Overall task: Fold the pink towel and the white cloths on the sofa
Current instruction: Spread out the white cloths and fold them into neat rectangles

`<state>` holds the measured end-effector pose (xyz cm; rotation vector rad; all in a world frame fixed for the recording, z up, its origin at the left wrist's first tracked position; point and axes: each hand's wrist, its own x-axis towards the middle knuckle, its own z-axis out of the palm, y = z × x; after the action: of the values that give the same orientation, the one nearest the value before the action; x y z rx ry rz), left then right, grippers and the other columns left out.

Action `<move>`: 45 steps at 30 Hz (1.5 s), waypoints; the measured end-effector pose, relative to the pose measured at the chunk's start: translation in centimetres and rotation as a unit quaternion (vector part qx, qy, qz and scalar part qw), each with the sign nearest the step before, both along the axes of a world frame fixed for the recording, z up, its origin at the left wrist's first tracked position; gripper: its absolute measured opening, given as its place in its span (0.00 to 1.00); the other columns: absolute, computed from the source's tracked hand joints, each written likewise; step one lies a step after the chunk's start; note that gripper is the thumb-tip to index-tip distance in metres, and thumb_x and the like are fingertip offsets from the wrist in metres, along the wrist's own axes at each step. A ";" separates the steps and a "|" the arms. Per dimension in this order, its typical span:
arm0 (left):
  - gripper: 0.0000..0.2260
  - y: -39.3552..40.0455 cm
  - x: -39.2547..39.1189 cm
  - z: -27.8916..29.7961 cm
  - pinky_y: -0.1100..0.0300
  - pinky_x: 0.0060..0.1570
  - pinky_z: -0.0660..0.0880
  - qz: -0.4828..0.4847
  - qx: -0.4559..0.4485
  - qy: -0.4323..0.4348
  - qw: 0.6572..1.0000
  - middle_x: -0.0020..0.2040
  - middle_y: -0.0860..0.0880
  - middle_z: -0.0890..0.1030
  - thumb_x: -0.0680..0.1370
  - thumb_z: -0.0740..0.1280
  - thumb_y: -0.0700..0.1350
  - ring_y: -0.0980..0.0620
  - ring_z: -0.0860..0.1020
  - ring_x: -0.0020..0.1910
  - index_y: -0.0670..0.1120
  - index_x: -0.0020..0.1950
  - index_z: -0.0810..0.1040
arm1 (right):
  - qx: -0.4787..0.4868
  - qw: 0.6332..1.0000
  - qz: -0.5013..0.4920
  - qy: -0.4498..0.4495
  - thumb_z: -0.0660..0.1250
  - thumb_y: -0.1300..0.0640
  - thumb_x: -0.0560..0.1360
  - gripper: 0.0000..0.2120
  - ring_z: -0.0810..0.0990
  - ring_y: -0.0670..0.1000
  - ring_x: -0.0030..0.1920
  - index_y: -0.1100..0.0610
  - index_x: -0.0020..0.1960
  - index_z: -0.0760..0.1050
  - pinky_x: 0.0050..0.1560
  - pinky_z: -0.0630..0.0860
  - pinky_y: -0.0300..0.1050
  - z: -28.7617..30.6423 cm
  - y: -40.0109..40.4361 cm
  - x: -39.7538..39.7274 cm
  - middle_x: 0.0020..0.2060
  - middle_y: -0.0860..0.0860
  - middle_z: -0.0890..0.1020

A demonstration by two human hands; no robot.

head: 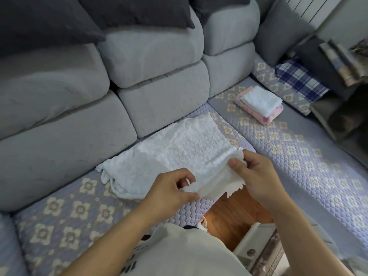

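Note:
A white embossed cloth point(175, 152) lies spread on the sofa seat point(65, 212), its far side against the back cushions. My left hand point(169, 190) pinches the cloth's near edge at its left. My right hand point(256, 174) pinches the same edge further right, and the scalloped edge is lifted off the seat between them. To the right on the seat sits a folded pink towel point(266, 116) with a folded white cloth point(260, 101) stacked on top.
Grey back cushions point(151, 62) line the rear. A blue plaid pillow point(298, 78) and dark folded items point(326, 62) lie at the far right. Wooden floor point(233, 214) and a low table edge point(256, 242) show below my hands.

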<state>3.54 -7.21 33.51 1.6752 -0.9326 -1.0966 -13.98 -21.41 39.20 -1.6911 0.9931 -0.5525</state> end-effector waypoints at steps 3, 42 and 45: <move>0.07 0.2 0.6 -0.3 0.61 0.39 0.72 -0.028 0.007 0.029 0.999 0.34 0.57 0.80 0.71 0.78 0.44 0.58 0.75 0.33 0.56 0.42 0.83 | 0.008 1.000 0.001 -0.002 0.70 0.55 0.78 0.07 0.80 0.66 0.44 0.55 0.43 0.83 0.48 0.77 0.63 0.1 0.2 -0.1 0.42 0.64 0.81; 0.09 0.5 1.4 -2.1 0.60 0.37 0.71 -0.099 0.009 -0.042 0.994 0.35 0.54 0.74 0.79 0.70 0.51 0.59 0.70 0.33 0.50 0.41 0.75 | -0.078 0.992 -0.090 -0.039 0.59 0.59 0.85 0.15 0.83 0.50 0.48 0.52 0.45 0.81 0.52 0.76 0.54 0.2 1.5 0.5 0.44 0.47 0.86; 0.07 0.5 1.7 -3.2 0.61 0.43 0.73 -0.124 0.054 -0.025 0.990 0.39 0.55 0.79 0.80 0.69 0.50 0.60 0.74 0.37 0.51 0.43 0.78 | -0.041 0.986 -0.128 -0.095 0.57 0.57 0.86 0.18 0.85 0.56 0.47 0.51 0.43 0.81 0.51 0.78 0.54 0.7 1.4 0.3 0.43 0.53 0.86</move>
<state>5.28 -6.68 30.30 1.7124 -1.1569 -1.2943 -13.64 -20.00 39.95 -1.5570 1.0658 -0.9177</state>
